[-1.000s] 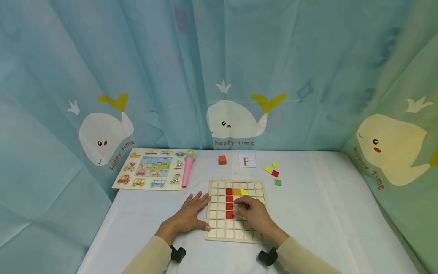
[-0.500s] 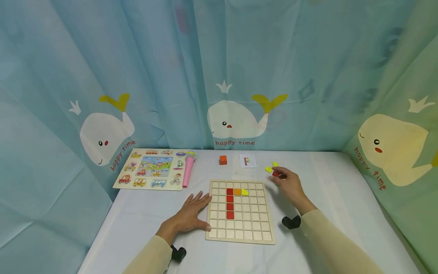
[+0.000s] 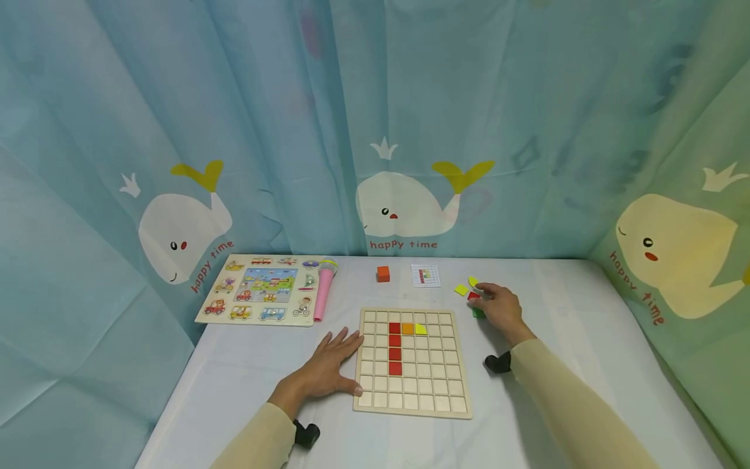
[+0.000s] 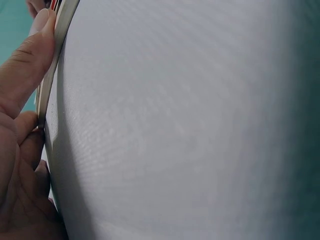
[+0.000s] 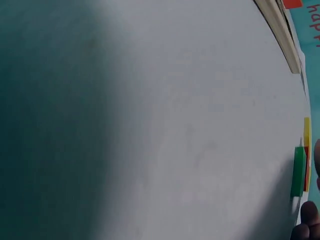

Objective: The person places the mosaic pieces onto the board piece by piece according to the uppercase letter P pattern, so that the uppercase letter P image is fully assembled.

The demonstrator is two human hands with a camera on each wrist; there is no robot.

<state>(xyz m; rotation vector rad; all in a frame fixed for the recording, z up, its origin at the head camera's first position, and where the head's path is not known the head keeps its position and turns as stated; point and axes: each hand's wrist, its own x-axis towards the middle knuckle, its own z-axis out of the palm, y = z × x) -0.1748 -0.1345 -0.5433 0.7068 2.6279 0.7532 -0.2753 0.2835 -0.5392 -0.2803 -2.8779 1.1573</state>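
Observation:
My left hand (image 3: 329, 366) lies with fingers spread at the left edge of a wooden grid board (image 3: 413, 413). Its thumb (image 4: 30, 62) touches the board's side in the left wrist view. Four-sided tiles fill some cells: a red column (image 3: 395, 354), one orange tile (image 3: 407, 329) and one yellow tile (image 3: 420, 329). My right hand (image 3: 500, 309) is over loose tiles beyond the board's right corner, thumb and index finger apart. Near them lie a red tile (image 3: 473, 296) and a partly covered green tile (image 3: 477, 313); fingertips (image 5: 309, 214) show beside the green tile.
Two yellow tiles (image 3: 461, 290) lie left of the right hand's fingertips. Behind the board are a printed pattern card (image 3: 425, 276) and an orange-red block (image 3: 383, 274). A picture puzzle board (image 3: 258, 290) and a pink toy microphone (image 3: 323, 293) stand at the left.
My right hand went from above the board to the loose tiles on the right, then shifted slightly, uncovering part of the green tile. The left hand stayed in place.

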